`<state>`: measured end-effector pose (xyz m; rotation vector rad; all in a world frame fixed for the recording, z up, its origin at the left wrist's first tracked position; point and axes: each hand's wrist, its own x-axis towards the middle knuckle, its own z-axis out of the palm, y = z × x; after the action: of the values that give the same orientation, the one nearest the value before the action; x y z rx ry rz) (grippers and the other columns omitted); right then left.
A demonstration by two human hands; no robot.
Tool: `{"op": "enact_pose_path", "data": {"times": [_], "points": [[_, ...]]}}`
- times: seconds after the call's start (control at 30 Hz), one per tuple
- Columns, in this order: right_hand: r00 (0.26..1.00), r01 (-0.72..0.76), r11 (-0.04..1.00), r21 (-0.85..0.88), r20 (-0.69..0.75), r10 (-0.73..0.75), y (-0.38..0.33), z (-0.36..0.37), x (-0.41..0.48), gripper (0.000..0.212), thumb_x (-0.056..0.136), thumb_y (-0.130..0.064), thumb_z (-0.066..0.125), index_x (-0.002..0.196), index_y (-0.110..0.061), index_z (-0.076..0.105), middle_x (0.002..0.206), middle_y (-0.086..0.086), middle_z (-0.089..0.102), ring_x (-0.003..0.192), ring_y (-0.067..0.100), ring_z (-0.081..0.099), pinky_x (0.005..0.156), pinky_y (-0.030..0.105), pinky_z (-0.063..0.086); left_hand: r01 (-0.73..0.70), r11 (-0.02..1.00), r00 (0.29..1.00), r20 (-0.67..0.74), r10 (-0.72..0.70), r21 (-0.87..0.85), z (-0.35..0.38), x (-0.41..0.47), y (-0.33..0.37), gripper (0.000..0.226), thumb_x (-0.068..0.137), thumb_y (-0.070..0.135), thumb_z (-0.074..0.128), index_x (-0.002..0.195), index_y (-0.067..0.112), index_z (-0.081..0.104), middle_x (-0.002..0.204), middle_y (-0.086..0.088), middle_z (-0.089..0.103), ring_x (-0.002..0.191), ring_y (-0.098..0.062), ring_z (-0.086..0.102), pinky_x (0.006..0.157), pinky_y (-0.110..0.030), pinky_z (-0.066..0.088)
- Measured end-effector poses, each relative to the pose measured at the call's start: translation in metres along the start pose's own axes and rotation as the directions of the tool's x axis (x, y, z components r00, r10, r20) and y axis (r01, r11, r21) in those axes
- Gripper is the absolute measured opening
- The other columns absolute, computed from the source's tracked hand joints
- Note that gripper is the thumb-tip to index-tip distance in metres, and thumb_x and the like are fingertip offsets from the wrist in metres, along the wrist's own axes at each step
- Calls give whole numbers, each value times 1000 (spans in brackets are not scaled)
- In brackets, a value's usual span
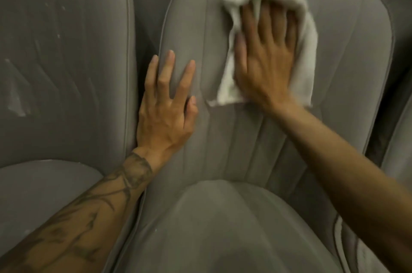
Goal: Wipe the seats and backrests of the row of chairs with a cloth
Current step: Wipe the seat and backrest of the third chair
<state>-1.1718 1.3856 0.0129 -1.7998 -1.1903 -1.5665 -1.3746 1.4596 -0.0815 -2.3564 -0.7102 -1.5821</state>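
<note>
Public seating area: adjoining grey padded chairs.

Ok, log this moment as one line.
stage: wiping | right hand: presses white cloth flat on middle backrest | left hand: flat on its left edge | left chair: scuffed

Dim, warm light lies over grey padded seating. The left chair has pale, flaking scuffs across its backrest. A dark gap runs along its right side. The right chair shows only an edge.
</note>
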Motion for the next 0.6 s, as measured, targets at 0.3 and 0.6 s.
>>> {"op": "enact_pose_path", "data": {"times": [0.3,0.6], "points": [[960,163,972,170,201,-196,-45,-18,-42,52,109,-38,35,158,-20,35,163,9,35,152,31,31,127,46,14,19,997,1000,6,-18,-72,-2,1,2,55,104,31,47,157,17,41,167,-19,26,156,-40,18,129,-43,19],[991,-111,968,226,96,91,-97,-5,-14,54,107,-35,35,158,-18,34,163,12,35,153,27,27,128,45,11,-41,983,998,-51,32,-176,4,1,-3,55,105,40,43,147,4,41,164,-22,31,155,-43,23,128,-45,21]]}}
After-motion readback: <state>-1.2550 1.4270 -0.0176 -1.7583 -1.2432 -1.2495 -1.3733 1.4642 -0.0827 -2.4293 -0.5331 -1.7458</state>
